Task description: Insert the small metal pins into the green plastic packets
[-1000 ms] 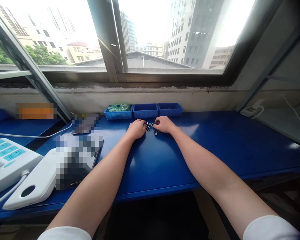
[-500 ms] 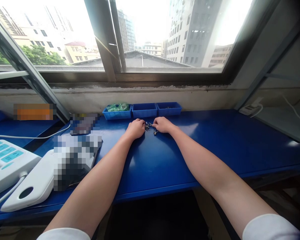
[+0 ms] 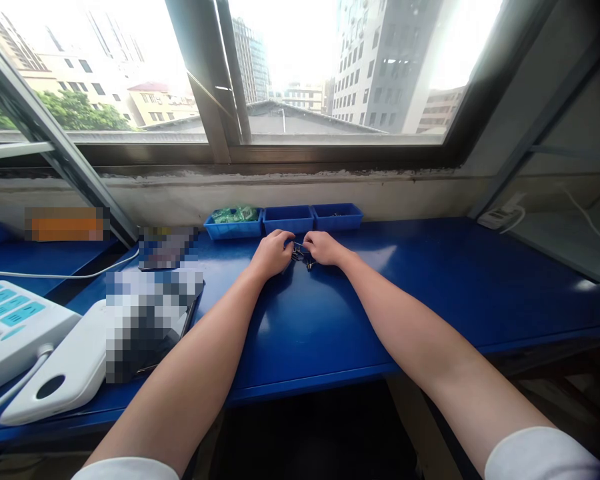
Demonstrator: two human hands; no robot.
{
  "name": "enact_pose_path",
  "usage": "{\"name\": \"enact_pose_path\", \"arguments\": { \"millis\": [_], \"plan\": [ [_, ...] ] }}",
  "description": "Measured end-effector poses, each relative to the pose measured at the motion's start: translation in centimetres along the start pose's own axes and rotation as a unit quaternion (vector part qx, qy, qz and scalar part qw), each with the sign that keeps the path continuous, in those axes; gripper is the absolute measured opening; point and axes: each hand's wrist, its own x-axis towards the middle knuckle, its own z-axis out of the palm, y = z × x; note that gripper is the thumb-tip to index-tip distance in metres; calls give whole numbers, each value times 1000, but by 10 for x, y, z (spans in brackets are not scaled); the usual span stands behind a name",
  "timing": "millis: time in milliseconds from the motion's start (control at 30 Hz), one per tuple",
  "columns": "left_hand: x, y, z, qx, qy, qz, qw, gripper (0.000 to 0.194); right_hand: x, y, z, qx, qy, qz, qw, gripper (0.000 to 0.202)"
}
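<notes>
Several small thin pieces, dark with silver and gold-coloured parts, lie in a loose pile on the blue tabletop. Their exact kind is too small to make out. My left hand is at the pile's left edge, its fingers curled and thumb toward the pieces; anything in its grip is hidden. On the other side, my right hand is closed, with thumb and fingertips pinched beside the pile. A thin silvery bit shows near its fingertips, but I cannot tell what they hold.
Behind the hands stand three blue bins: the left bin holds green packaging, the middle bin adjoins it, and small bits lie in the right bin. A white power strip and a white oblong device are at left.
Both hands have shifted slightly away from me, and my left fingers have lifted a little. The small pieces between them lie differently. The view has shifted slightly.
</notes>
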Motion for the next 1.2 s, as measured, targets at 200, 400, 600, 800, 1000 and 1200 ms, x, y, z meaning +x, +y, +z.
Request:
{"name": "enact_pose_path", "arguments": {
  "millis": [200, 400, 600, 800, 1000, 1200],
  "plan": [
    [1, 2, -1, -43, 16, 65, 997, 21, -2, -6, -3, 63, 24, -26, 997, 14],
    [2, 0, -2, -54, 62, 64, 995, 20, -3, -8, -2, 159, 47, -41, 985, 16],
    [2, 1, -1, -69, 72, 70, 992, 20, -3, -8, -1, 217, 46, -54, 974, 21],
    [2, 0, 0, -67, 67, 70, 993, 20, -3, -12, -5, 223, 75, -63, 970, 20],
    [2, 2, 0, -73, 62, 63, 993, 18, 0, -8, -4, 207, 87, -34, 974, 31],
    [2, 1, -2, -48, 71, 32, 996, 23, 0, -9, -2, 309, 101, -40, 945, 26]
  ]
}}
